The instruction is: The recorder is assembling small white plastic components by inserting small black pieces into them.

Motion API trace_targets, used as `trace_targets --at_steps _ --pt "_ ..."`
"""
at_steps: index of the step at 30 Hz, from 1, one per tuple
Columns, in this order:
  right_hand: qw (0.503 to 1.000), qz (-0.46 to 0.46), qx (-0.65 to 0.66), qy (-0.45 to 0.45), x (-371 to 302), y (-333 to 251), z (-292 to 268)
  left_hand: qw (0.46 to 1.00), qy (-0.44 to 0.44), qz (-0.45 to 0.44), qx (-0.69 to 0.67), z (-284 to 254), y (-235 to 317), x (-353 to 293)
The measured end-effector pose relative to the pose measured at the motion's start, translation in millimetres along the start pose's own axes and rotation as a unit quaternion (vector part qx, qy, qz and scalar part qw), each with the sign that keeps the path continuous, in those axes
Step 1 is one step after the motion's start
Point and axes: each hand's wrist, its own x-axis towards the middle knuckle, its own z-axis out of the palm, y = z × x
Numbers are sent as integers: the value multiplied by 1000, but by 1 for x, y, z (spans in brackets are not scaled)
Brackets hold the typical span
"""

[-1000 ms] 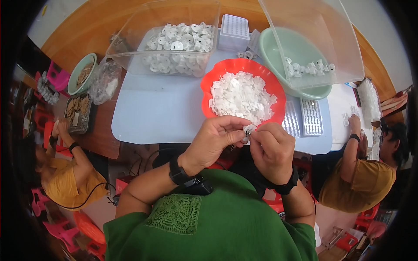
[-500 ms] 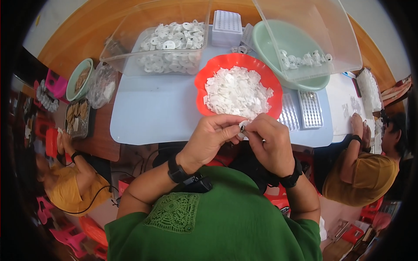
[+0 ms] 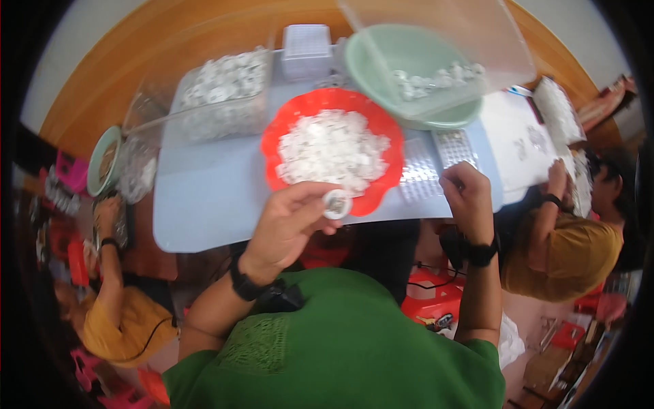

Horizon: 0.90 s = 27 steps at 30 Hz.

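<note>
Between the thumb and fingers of my left hand (image 3: 289,221) is a small round white plastic piece (image 3: 337,204) with a greyish middle, in front of the red bowl. My right hand (image 3: 470,198) is apart from it, at the near edge of a clear tray of small round silvery pieces (image 3: 453,146). Its fingers are curled and pressed together; whatever they hold, if anything, is hidden. A second clear blister tray (image 3: 420,176) lies left of that one. The scalloped red bowl (image 3: 272,146) is heaped with small white slips (image 3: 330,150).
A clear bin (image 3: 153,112) of white round parts stands at the back left. Behind the red bowl is a stack of white trays (image 3: 306,51). A green basin (image 3: 368,51) with a tilted clear bin holds more parts. People in yellow sit left (image 3: 126,320) and right (image 3: 565,259).
My hands have parted: the right has moved right to the silvery tray, while the left keeps the white piece and turns its round face up. The view has shifted.
</note>
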Motion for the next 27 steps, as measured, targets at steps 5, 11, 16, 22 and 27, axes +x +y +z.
trace_targets --at_steps 5,11,16,22,27 --pt "984 -11 -180 2 27 78 -36 1000 27 1 3 1 2 6" --pt "956 -28 -284 -66 66 112 -41 999 44 -4 6 -2 3 15" --pt "944 -37 -318 -76 88 129 -25 999 42 -8 8 -6 4 14" --pt "956 4 -287 -64 100 140 -14 998 55 -18 1 -2 8 12" --pt "970 -2 -220 -101 100 140 -25 998 47 -21 -20 -4 5 14"
